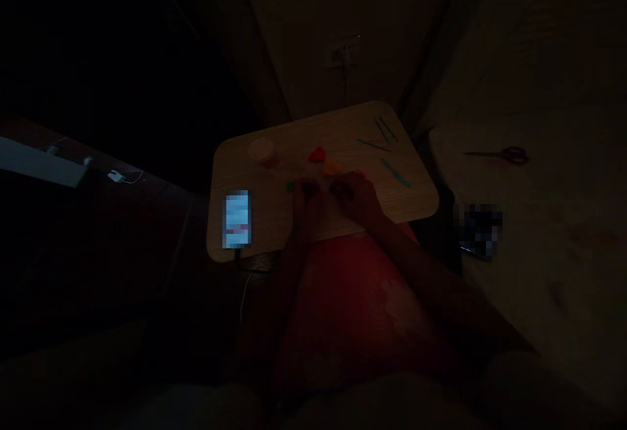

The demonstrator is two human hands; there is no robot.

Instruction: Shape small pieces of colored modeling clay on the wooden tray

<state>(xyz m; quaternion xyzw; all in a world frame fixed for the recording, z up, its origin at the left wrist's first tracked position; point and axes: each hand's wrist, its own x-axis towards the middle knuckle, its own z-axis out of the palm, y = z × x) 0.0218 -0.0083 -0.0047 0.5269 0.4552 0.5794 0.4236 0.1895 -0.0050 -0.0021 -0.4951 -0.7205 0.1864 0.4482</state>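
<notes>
In dim light, my left hand (305,202) is over the small wooden table (274,211), its fingers curled together. A small green lump (290,187), which looks like modelling clay, shows at its outer side. My right hand (360,196) faces it a short gap away, with the fingers bent inward. What either hand grips is lost in shadow. Just beyond them lie a red lump (317,155) and an orange lump (332,167) of the same look. A bit of pink (361,174) shows behind my right hand.
A teal modelling knife (396,173) and several thin teal sticks (386,131) lie on the table's right. A round pale tub (261,151) stands back left, a lit phone (236,219) front left. Scissors (499,154) rest on the pale surface at right. A wall socket (343,55) is behind.
</notes>
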